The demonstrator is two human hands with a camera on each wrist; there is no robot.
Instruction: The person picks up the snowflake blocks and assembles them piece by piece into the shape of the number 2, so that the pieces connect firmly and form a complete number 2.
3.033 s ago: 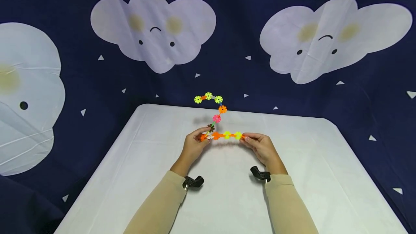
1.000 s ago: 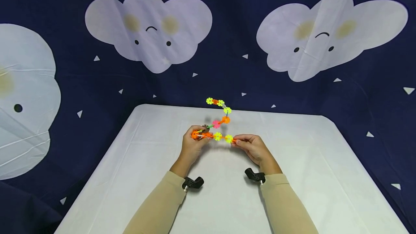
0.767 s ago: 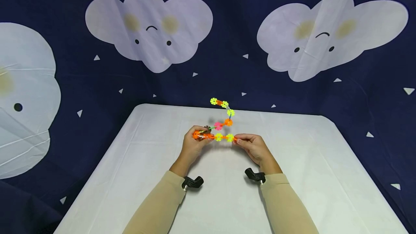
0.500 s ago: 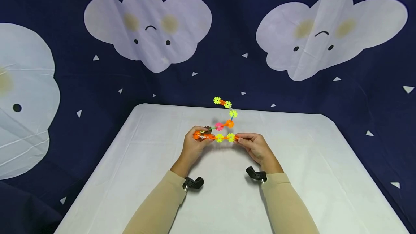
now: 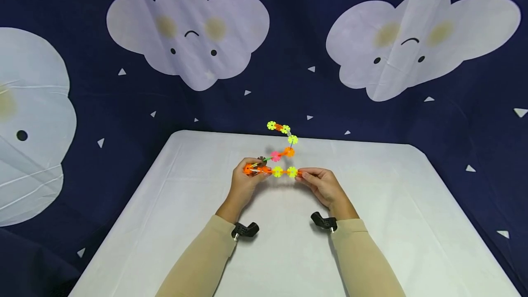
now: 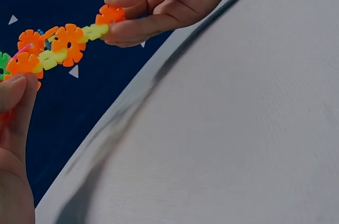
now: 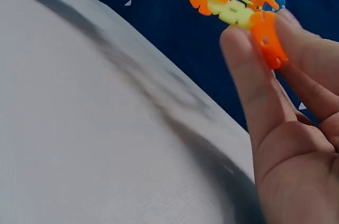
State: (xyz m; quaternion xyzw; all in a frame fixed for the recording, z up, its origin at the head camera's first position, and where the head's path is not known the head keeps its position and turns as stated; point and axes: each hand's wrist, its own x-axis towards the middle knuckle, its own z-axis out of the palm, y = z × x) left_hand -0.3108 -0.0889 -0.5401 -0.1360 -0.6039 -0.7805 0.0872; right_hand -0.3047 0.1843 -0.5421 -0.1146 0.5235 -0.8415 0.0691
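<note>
Between both hands, above the table, is a chain of interlocking snowflake discs (image 5: pixel 277 172) in orange, yellow, pink, brown and green. My left hand (image 5: pixel 244 182) pinches its left part, where orange and brown discs bunch at the fingers. At the other end, my right hand (image 5: pixel 323 184) pinches the orange end disc (image 7: pixel 269 39) between thumb and fingers. From the left hand the chain doubles back, past a pink disc (image 5: pixel 275 156), and curves up to a yellow end disc (image 5: pixel 271 125). In the left wrist view, the left thumb presses an orange disc (image 6: pixel 24 64).
A white-covered table (image 5: pixel 284 251) lies beneath the hands. Behind it hangs a dark blue cloth (image 5: pixel 297 100) printed with white clouds and small triangles. Each wrist carries a black camera mount (image 5: pixel 246 230).
Over three seconds the free part of the chain has swung right and lower, folding closer to the held row. Both hands keep their grip, having shifted slightly left. Lately little has moved.
</note>
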